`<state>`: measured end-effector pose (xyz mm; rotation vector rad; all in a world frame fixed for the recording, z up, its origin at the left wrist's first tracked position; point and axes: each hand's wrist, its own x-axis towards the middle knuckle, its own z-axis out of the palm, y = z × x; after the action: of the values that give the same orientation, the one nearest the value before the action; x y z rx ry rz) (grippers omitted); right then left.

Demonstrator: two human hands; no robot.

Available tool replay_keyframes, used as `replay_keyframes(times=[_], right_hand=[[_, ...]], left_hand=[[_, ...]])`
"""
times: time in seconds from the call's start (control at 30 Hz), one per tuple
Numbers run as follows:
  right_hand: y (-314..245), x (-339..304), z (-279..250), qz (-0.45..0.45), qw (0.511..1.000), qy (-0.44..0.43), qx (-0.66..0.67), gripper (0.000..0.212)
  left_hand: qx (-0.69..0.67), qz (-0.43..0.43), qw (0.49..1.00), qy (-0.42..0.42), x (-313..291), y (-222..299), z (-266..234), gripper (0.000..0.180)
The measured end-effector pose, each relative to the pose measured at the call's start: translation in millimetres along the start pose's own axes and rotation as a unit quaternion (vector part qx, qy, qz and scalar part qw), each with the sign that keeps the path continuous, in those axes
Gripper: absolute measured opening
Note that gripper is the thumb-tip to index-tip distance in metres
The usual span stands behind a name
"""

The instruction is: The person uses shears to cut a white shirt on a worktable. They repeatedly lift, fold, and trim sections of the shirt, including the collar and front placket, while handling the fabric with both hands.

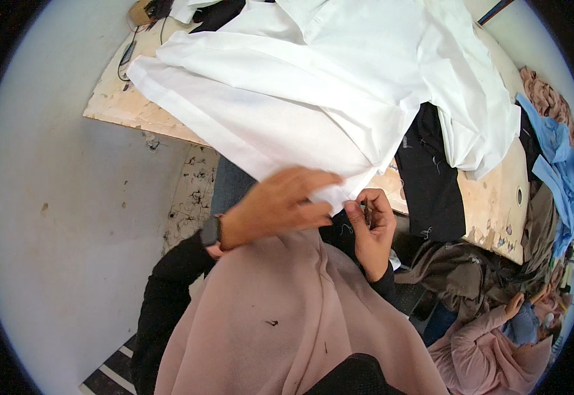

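Note:
A large white garment (254, 72), which looks like a shirt, is spread over the table with its lower corner hanging past the near edge. Pinching that corner's hem between thumb and index finger is my right hand (375, 234). A small dark, narrow object (367, 209) shows between that hand's fingers, and I cannot make out its kind. My left hand (277, 204), with a dark watch (210, 232) at the wrist, hovers at the same corner. Its fingers are apart and slightly blurred, and whether they touch the cloth is unclear.
The worn wooden table (491, 204) has a chipped edge. Black cloth (431, 178) hangs over it on the right, beside blue garments (553, 164) and brown cloth (448, 273). Another person in a pink covering (491, 345) sits at lower right. A pale wall (56, 197) stands left.

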<state>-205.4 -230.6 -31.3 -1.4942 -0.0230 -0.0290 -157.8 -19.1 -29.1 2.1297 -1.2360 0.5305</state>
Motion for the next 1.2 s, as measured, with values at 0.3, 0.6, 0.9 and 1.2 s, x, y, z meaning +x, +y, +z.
replay_keyframes(times=[0.3,0.6,0.9,1.2], right_hand=[[-61,34,3,-0.027,0.996,-0.02,-0.083,0.016],[-83,24,18,-0.124,0.948,0.027,-0.292,0.025],[-59,8,33,-0.129,0.938,0.044,-0.32,0.022],[-64,7,34,-0.157,0.907,0.057,-0.386,0.018]], left_hand=[[-0.468,-0.375,0.797,0.069,17,23,2,0.046],[-0.471,-0.42,0.746,0.214,26,31,-17,0.049],[-0.426,-0.403,0.77,0.252,24,41,-14,0.05],[-0.393,-0.393,0.799,0.231,17,42,-10,0.056]])
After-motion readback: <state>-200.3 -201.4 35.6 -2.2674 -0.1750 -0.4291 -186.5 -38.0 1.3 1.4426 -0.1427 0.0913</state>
